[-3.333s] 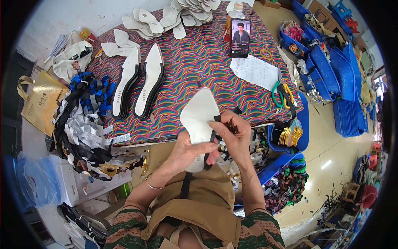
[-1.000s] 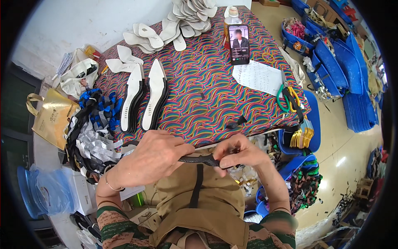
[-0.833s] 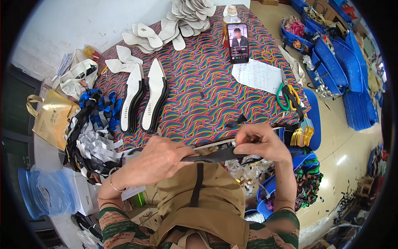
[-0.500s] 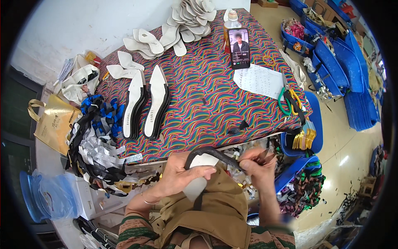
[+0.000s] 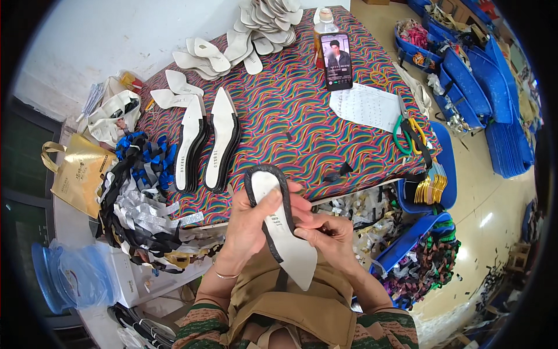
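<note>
In front of my lap, a white shoe insole (image 5: 297,256) is held up with its pointed toe aimed down toward me. A black edging strip (image 5: 251,185) wraps round its heel and runs along both sides. My left hand (image 5: 247,230) is closed round the insole, thumb on the white face and fingers behind. At the right side edge, my right hand (image 5: 331,235) pinches the black strip against the insole; its fingertips partly hide the strip's end. Beyond, two stacks of black-edged insoles (image 5: 189,145) stand on the patterned tablecloth (image 5: 279,128).
Plain white insoles (image 5: 261,29) are heaped at the back. A phone (image 5: 336,61) leans on a bottle (image 5: 325,26), near a paper sheet (image 5: 366,107) and green-and-yellow scissors (image 5: 410,135). Strip bundles (image 5: 136,203) hang at left. Blue bins (image 5: 444,168) stand at right.
The insole has been raised and turned so its white face shows fully. My right hand has come in from the right, bringing the formerly stretched-out black strip against the insole's edge.
</note>
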`<state>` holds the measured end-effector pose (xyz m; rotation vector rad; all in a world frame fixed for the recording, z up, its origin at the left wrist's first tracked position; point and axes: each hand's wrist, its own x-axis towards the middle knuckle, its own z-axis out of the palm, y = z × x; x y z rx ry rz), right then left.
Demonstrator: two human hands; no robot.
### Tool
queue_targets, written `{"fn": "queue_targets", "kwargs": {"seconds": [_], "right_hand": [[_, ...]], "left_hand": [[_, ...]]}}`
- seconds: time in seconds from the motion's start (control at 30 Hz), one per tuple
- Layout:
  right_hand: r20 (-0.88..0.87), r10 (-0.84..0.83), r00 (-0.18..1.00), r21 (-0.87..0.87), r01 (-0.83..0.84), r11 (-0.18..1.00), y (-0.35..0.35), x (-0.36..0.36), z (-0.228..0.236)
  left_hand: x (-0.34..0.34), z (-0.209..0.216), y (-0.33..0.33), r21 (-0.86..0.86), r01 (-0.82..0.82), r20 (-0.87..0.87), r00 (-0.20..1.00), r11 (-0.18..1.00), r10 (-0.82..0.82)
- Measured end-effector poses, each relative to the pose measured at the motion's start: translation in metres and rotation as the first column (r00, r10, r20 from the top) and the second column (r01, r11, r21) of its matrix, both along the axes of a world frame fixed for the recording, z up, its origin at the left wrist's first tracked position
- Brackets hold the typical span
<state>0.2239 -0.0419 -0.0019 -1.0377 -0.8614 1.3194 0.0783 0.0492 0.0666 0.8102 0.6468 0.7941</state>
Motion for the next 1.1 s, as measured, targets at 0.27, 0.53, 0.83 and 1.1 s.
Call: {"fn": "queue_targets", "kwargs": {"seconds": [0.27,0.53,0.83,1.1], "right_hand": [[0.166,0.130,0.977,0.019,-0.135,0.991,-0.002,0.012,0.004],[0.431,-0.130,0.893,0.318,-0.016,0.948,0.012,0.006,-0.006],[0.408,-0.069,0.911,0.319,-0.071,0.945,0.023,0.012,-0.001],[0.581,0.034,0.813,0.295,-0.249,0.923,0.029,0.042,0.006]], "left_hand": [[0.000,-0.013,0.004,0.036,-0.028,0.010,1.000,0.999,0.028],[-0.001,-0.016,0.010,-0.029,0.148,0.149,0.979,0.989,-0.142],[0.000,-0.023,-0.022,-0.074,0.005,-0.098,0.995,0.997,-0.012],[-0.005,-0.031,0.005,0.100,-0.111,-0.018,0.993,0.989,0.114]]}}
